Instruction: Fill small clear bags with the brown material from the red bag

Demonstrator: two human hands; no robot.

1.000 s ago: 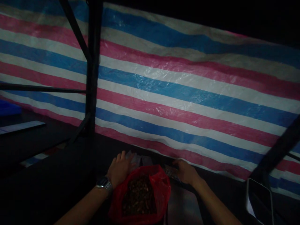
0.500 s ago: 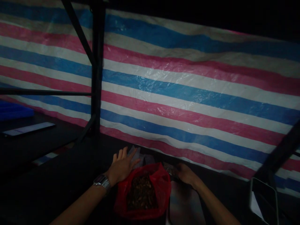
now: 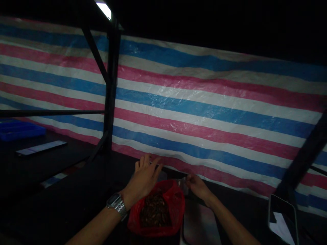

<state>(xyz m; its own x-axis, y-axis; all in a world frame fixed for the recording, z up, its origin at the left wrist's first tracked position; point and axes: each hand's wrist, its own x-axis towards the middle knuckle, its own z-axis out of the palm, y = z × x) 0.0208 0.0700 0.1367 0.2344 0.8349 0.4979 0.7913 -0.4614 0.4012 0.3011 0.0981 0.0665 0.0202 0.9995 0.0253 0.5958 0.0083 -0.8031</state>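
A red plastic bag [image 3: 178, 217] stands with its mouth wide, holding many small dark brown pieces [image 3: 155, 211] whose kind I cannot make out. My left hand [image 3: 146, 177], with a metal-band watch [image 3: 117, 204] on its wrist, reaches over the bag's far left rim. Its fingers are spread, above a greyish see-through sheet or bag [image 3: 162, 176] that it partly hides. To the right of the red bag, my right hand [image 3: 200, 188] has its fingers closed on the edge of a small clear plastic bag [image 3: 183, 185]. The dim light hides what that bag contains.
A flat shiny tablet-like thing [image 3: 200, 223] lies right of the red bag. A phone-like device [image 3: 283, 217] leans at far right. Another phone [image 3: 41, 148] and a blue tray [image 3: 22, 131] are at left. Black frame posts [image 3: 111, 92] and a striped tarp [image 3: 204, 112] stand behind.
The camera view has tilted upward. My left hand has moved right and lifted slightly off the greyish plastic. My right hand stays beside the red bag with the small clear bag.
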